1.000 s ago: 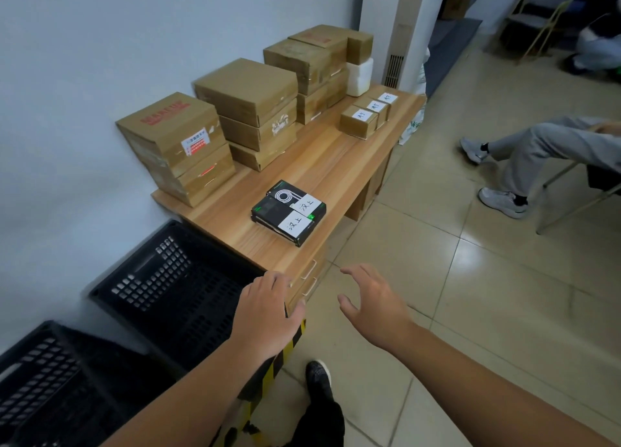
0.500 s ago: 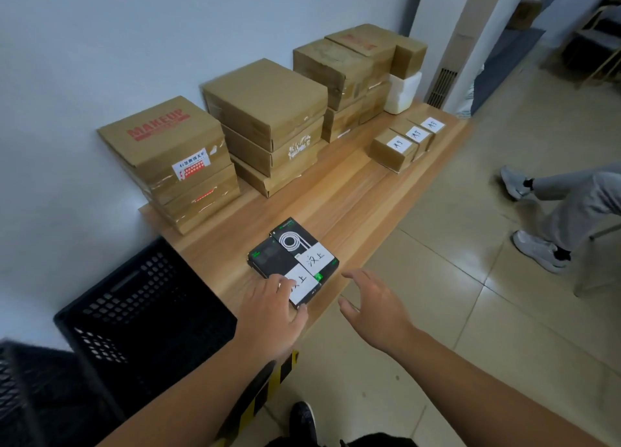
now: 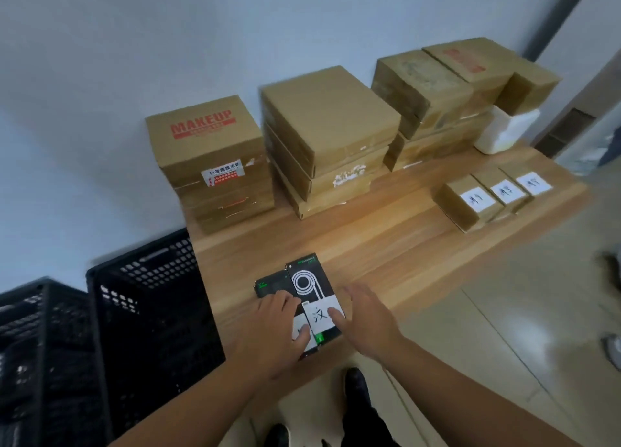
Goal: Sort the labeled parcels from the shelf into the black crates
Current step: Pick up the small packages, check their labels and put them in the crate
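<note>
We see two flat black parcels with white handwritten labels lying side by side, touching, close to the front edge of the light wooden desk [image 3: 386, 245]. The left black parcel [image 3: 272, 283] is half covered by the left hand [image 3: 268, 339], which lies flat on top of it with bent fingers and its thumb on the label; we see no fingers hooked around an edge. The right black parcel [image 3: 307, 280], printed with a white coil, sits under the thumb of the right hand [image 3: 366, 319]. That thumb touches the label, while the other fingers stretch out loosely past the parcel's right side over the desk, gripping nothing.

Just left of the desk stands a black perforated plastic crate [image 3: 151, 312], with a second black crate [image 3: 33, 345] beside it at the picture's edge. Against the wall at the back of the desk stand stacks of brown cardboard boxes, the leftmost stamped MAKEUP in red [image 3: 205, 137]. Well apart to the right, three small brown parcels with white labels [image 3: 502, 191] stand in a row, touching each other.
</note>
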`<move>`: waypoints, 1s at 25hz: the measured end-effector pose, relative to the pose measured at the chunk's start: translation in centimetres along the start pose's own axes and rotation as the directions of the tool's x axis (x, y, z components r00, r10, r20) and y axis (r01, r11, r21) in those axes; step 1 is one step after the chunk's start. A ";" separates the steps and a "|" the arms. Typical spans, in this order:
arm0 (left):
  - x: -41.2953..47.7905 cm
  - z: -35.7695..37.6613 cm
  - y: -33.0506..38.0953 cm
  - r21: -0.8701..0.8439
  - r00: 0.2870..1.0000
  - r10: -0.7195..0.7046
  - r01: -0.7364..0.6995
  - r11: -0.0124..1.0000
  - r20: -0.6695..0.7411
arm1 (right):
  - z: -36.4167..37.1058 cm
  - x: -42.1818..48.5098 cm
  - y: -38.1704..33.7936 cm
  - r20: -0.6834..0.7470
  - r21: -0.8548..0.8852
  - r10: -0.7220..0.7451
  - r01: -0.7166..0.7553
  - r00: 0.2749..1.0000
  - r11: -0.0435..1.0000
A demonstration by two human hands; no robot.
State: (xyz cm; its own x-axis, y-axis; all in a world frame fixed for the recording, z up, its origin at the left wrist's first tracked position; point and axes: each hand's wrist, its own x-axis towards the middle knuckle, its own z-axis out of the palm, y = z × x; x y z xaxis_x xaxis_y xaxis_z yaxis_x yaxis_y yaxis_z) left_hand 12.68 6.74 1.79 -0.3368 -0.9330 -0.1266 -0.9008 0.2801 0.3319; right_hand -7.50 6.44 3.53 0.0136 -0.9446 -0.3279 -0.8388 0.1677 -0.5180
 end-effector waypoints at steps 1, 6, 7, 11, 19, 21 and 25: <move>0.4 0.2 0.8 0.009 0.999 -0.044 0.044 0.999 -0.007 | -0.2 1.2 0.6 0.045 -0.004 -0.019 0.019 0.999 1.000; 1.6 1.4 3.6 0.029 0.976 -0.214 0.215 0.976 -0.041 | 0.8 6.1 3.4 0.246 0.064 -0.067 0.053 0.967 0.997; 1.6 1.4 3.9 0.038 0.968 -0.245 0.247 0.968 -0.055 | 1.1 6.6 3.7 0.275 0.115 -0.044 0.013 0.960 0.993; 0.8 1.5 4.9 0.029 0.933 -0.357 0.358 0.933 -0.045 | 2.6 7.7 5.2 0.379 0.208 0.029 -0.115 0.925 0.971; 1.4 1.6 4.6 -0.005 0.927 -0.374 0.374 0.927 -0.016 | 1.8 9.2 6.7 0.410 0.286 0.082 -0.214 0.908 0.934; 2.2 1.5 4.5 0.012 0.941 -0.339 0.338 0.941 0.008 | 0.6 9.3 6.2 0.398 0.347 0.097 -0.247 0.912 0.905; 4.0 1.1 4.4 -0.003 0.952 -0.303 0.304 0.953 0.041 | -1.5 9.1 5.4 0.351 0.430 0.055 -0.213 0.935 0.877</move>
State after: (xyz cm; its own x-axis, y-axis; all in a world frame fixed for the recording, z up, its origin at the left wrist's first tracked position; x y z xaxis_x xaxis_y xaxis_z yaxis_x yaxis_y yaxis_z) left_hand 7.03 4.54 1.72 -0.0586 -0.9640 -0.2593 -0.9597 -0.0171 0.2806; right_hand -12.72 -1.66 -1.03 0.1576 -0.7746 -0.6125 -0.5042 0.4702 -0.7244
